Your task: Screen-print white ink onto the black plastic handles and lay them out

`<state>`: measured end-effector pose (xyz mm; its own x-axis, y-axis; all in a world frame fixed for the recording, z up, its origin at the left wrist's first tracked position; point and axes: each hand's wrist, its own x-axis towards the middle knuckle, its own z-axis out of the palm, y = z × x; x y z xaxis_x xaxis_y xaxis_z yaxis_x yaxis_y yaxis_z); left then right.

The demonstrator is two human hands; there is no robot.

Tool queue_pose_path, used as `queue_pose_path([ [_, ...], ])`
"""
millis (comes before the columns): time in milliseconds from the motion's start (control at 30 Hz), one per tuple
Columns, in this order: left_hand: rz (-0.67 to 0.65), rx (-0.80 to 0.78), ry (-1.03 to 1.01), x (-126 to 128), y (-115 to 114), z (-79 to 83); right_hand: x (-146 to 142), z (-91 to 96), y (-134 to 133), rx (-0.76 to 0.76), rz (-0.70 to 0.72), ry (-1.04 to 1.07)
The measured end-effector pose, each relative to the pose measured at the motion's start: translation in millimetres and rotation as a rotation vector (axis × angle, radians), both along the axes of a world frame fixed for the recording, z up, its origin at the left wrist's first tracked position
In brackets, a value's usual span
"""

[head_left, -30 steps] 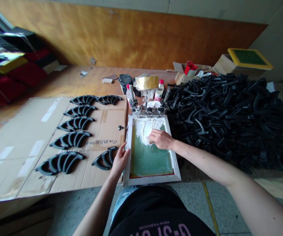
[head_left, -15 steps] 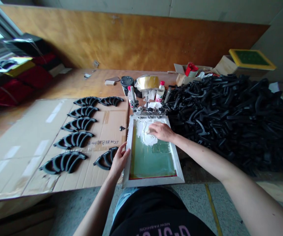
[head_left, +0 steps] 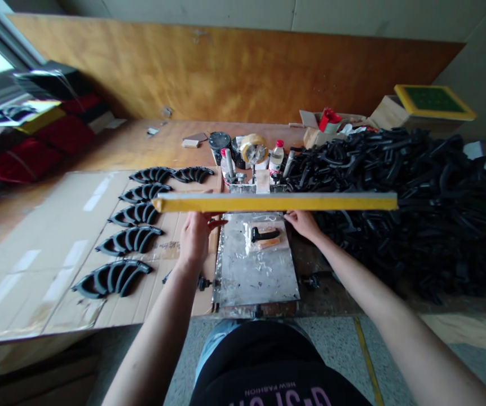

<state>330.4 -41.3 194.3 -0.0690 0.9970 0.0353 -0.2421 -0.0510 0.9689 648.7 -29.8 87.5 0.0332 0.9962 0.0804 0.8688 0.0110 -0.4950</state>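
The screen-printing frame point(head_left: 277, 202) is tilted up and seen edge-on, its yellow and grey edge crossing my view. Under it lies a metal base plate point(head_left: 255, 276) with a short curved black plastic part point(head_left: 266, 234) on an orange-toned patch. My left hand point(head_left: 196, 234) is at the plate's left side, thumb and fingers apart, its top partly hidden by the frame edge. At the plate's upper right corner is my right hand point(head_left: 304, 224), fingers bent together; whatever they hold, if anything, is hidden.
Curved black parts point(head_left: 114, 277) lie in fanned rows on cardboard point(head_left: 57, 225) at left. A big heap of black parts point(head_left: 395, 214) fills the right. Behind the plate stand red-capped bottles point(head_left: 276, 158), a tape roll point(head_left: 253, 148) and a dark tub point(head_left: 218, 145).
The frame has swung up from lying flat, uncovering the plate and black part. My left hand has moved up and away from its side; my right hand has left the white paste and shifted right.
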Motion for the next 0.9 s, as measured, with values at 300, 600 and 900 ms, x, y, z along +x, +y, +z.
queue_pose_path([
  [300,-0.274,-0.64,-0.115,42,-77,-76.8,-96,-1.5,-59,0.144,0.303,-0.192],
  [600,0.247,-0.845,0.105,-89,-124,-152.9,-35,2.6,-102,-0.131,0.193,-0.454],
  [900,0.107,-1.017,0.602,-173,-117,-200.6,60,3.8,-89,-0.524,-0.349,-0.381],
])
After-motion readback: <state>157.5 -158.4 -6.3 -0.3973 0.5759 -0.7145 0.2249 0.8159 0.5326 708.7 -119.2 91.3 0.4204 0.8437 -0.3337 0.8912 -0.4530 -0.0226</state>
